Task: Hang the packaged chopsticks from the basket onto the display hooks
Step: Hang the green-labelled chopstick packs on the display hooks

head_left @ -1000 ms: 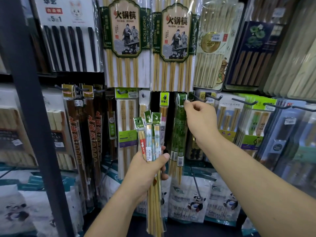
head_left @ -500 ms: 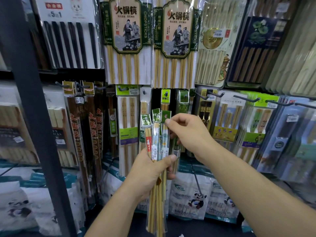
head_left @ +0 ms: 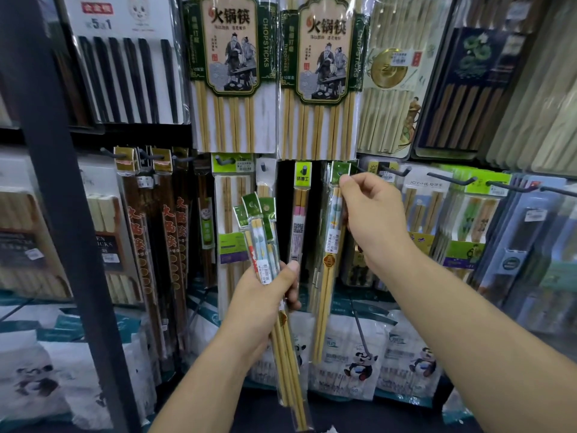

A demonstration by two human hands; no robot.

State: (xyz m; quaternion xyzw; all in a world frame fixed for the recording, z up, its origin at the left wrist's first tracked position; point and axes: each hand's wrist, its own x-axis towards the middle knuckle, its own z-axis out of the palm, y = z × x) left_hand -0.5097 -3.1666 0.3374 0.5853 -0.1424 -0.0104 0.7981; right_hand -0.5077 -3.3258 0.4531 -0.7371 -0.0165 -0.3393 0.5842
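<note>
My left hand (head_left: 262,304) grips a bundle of packaged chopsticks (head_left: 260,242): slim clear sleeves with green header cards, held upright in front of the display. My right hand (head_left: 374,223) pinches the green header of a single chopstick pack (head_left: 333,239). It holds that header up against a dark display hook (head_left: 359,168), and the pack hangs straight down beside similar packs. I cannot tell whether the header's hole is on the hook. The basket is out of view.
More dark hooks (head_left: 449,180) stick out towards me along the same row at the right. Large chopstick packs (head_left: 231,73) hang above, panda-printed bags (head_left: 359,357) sit below. A dark metal post (head_left: 56,214) stands at the left.
My right hand dropped from the hook row to the bundle, pinched one pack's header, and has now lifted that pack up and right to the hook. The left hand stayed nearly still.
</note>
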